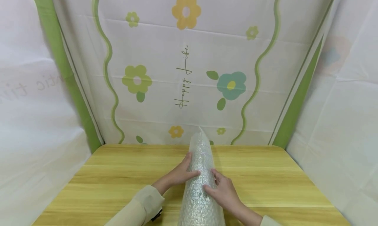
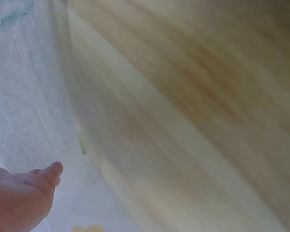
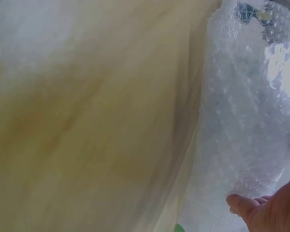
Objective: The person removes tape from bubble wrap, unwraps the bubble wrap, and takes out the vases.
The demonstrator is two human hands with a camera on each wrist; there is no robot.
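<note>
A tall roll of clear bubble wrap (image 1: pixel 200 193) runs up the middle of the head view, with a pointed loose corner at its far end. My left hand (image 1: pixel 180 171) holds its left side, thumb laid over the front and fingers along the edge. Lower down, my right hand (image 1: pixel 224 190) holds the right side, with thumb and fingers spread on the wrap. The left wrist view shows the bubble wrap (image 2: pixel 23 96) beside part of the left hand (image 2: pixel 23 198). In the right wrist view, fingertips of the right hand (image 3: pixel 270 208) lie against the wrap (image 3: pixel 241 121).
A wood-grain table (image 1: pixel 124 167) with rounded far corners lies below. Behind it hangs a white curtain (image 1: pixel 159 52) printed with flowers and "Happy Life". White fabric walls with green edging (image 1: pixel 73 88) enclose both sides. A small black item (image 1: pixel 157 215) shows by the left sleeve.
</note>
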